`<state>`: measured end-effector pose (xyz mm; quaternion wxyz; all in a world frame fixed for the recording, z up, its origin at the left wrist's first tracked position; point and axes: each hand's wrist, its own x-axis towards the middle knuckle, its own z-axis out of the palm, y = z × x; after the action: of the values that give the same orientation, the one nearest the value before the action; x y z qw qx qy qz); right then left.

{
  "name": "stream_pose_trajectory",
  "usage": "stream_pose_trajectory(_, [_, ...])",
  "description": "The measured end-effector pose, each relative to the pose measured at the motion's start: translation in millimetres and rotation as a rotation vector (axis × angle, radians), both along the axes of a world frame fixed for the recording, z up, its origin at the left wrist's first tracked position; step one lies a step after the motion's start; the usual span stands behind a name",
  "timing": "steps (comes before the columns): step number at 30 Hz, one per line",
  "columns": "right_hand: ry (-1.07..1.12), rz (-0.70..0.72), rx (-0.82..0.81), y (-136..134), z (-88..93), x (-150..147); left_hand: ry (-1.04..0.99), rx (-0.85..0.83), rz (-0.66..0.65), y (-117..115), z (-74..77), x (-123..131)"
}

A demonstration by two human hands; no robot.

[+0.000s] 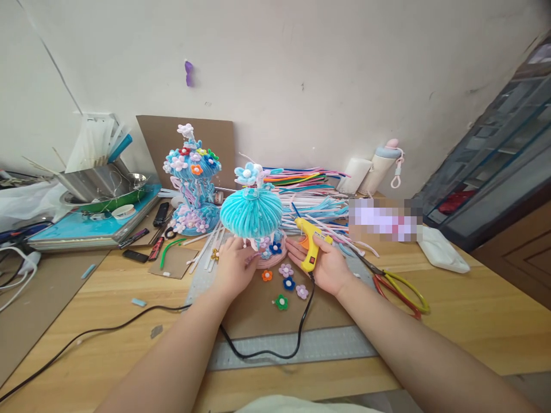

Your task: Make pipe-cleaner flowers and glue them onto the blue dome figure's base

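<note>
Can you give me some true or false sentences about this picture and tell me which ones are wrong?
1. The right hand holds a yellow glue gun. True.
2. The scissors have blue handles. False: one handle is yellow, the other red.
3. A green flower lies on the cardboard. True.
4. The left hand holds the scissors. False: it is at the front blue craft.
5. A purple decoration is on the wall. True.
</note>
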<state>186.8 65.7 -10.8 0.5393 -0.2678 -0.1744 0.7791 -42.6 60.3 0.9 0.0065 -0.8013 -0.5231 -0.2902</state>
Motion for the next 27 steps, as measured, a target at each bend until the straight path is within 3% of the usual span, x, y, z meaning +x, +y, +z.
stream_pose_trajectory(7, [-0.026,0.013,0.014,-1.0,1.6,-1.8,0.157,0.004,-0.024,-3.2,-0.1,4.9])
stream_pose_trajectory(27, [-0.039,0.015,0.002,-1.6,2.3,-0.9,0.17,-0.05,0.022,-5.5,-0.6,12.6])
